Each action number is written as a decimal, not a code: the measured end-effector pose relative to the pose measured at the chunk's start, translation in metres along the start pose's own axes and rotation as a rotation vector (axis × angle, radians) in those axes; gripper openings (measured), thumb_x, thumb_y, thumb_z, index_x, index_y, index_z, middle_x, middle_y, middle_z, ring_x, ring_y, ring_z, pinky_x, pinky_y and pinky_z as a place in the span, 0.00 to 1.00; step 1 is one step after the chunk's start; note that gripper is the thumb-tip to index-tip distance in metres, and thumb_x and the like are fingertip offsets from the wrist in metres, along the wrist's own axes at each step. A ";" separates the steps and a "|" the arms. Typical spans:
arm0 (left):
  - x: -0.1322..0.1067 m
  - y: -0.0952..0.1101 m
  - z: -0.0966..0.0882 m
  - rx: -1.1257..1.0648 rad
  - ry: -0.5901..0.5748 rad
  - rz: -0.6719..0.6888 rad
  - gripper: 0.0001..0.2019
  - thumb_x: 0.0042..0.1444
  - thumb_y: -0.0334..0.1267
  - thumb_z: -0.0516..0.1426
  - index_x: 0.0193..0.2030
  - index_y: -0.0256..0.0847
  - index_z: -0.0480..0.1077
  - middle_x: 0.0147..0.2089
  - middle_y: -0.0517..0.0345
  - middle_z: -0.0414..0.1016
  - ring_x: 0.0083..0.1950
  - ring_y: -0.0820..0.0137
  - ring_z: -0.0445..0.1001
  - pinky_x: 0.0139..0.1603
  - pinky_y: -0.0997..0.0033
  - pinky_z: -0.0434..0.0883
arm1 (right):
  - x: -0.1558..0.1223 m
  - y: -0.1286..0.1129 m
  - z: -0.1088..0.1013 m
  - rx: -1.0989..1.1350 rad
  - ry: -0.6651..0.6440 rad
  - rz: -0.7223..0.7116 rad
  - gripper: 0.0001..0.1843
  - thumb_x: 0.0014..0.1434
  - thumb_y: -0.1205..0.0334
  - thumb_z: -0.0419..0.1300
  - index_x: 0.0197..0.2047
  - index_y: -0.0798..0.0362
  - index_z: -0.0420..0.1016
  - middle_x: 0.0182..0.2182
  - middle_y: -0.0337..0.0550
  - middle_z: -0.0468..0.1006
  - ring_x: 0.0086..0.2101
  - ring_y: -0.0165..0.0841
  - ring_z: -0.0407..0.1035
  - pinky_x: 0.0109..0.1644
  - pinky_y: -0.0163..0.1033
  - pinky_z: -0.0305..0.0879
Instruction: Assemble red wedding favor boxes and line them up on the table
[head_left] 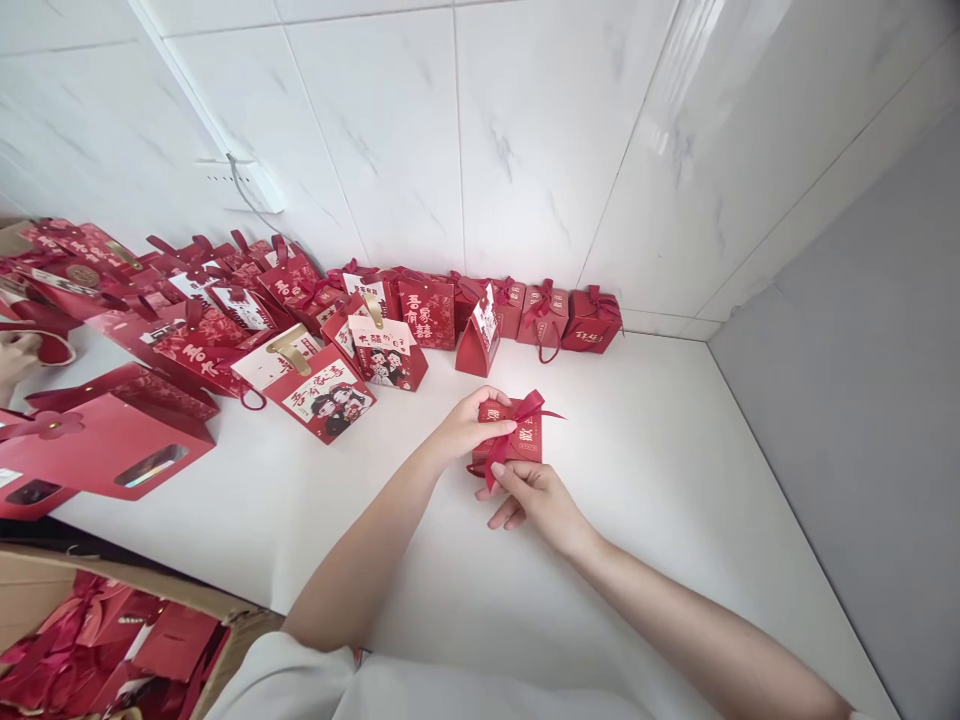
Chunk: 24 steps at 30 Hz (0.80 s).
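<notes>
A small red gift box [531, 448] with gold lettering sits on the white table, tied on top with a dark red ribbon bow [531, 405]. My left hand [469, 430] grips the box from its far left side, the thumb lying across the top by the bow's knot. At the near side, my right hand [529, 495] pinches the hanging ribbon tail between thumb and forefinger, its other fingers loosely curled. A dark red cord loop shows at the box's lower left, partly covered by the ribbon.
Finished-looking red boxes [592, 320] line the tiled wall. Printed gift boxes [330, 395] crowd the left, beside a larger red bag [135, 440]. Another person's hand [16, 362] shows at the left edge. A cardboard carton [247, 640] of red packaging stands at lower left.
</notes>
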<state>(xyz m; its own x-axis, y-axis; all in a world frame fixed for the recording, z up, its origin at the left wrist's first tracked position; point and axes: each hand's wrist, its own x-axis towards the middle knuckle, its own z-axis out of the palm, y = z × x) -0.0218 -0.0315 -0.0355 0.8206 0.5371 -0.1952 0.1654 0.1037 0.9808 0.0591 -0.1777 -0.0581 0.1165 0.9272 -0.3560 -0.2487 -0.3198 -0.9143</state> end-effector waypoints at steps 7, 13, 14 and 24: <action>0.003 -0.012 0.003 -0.082 0.036 0.020 0.20 0.45 0.43 0.66 0.42 0.42 0.65 0.39 0.59 0.73 0.37 0.68 0.74 0.38 0.69 0.71 | 0.001 0.013 -0.003 -0.136 0.032 -0.270 0.23 0.60 0.40 0.56 0.27 0.51 0.69 0.36 0.46 0.80 0.45 0.42 0.73 0.47 0.44 0.69; 0.007 -0.016 0.001 -0.044 0.059 -0.001 0.20 0.43 0.42 0.67 0.40 0.42 0.65 0.36 0.60 0.73 0.36 0.69 0.73 0.37 0.69 0.70 | 0.004 0.012 -0.005 -0.039 -0.056 -0.256 0.22 0.59 0.42 0.59 0.25 0.52 0.65 0.37 0.48 0.81 0.44 0.41 0.75 0.51 0.47 0.68; 0.008 -0.016 0.000 -0.034 0.060 0.001 0.19 0.43 0.41 0.67 0.40 0.42 0.65 0.36 0.60 0.73 0.36 0.69 0.73 0.37 0.70 0.70 | 0.005 0.012 -0.007 -0.031 -0.076 -0.252 0.22 0.59 0.43 0.59 0.24 0.52 0.65 0.39 0.49 0.81 0.43 0.41 0.75 0.50 0.47 0.68; 0.007 -0.016 0.000 -0.018 0.064 0.037 0.18 0.43 0.39 0.66 0.41 0.41 0.67 0.37 0.61 0.72 0.37 0.70 0.72 0.40 0.70 0.69 | -0.001 0.006 -0.022 -0.182 -0.273 -0.208 0.20 0.60 0.45 0.57 0.27 0.53 0.70 0.42 0.50 0.81 0.44 0.42 0.75 0.47 0.47 0.69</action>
<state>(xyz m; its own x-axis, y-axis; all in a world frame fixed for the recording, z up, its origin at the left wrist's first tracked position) -0.0189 -0.0295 -0.0525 0.7890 0.5935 -0.1590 0.1253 0.0980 0.9873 0.0785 -0.1848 -0.0675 -0.1197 0.9859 -0.1169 -0.0696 -0.1258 -0.9896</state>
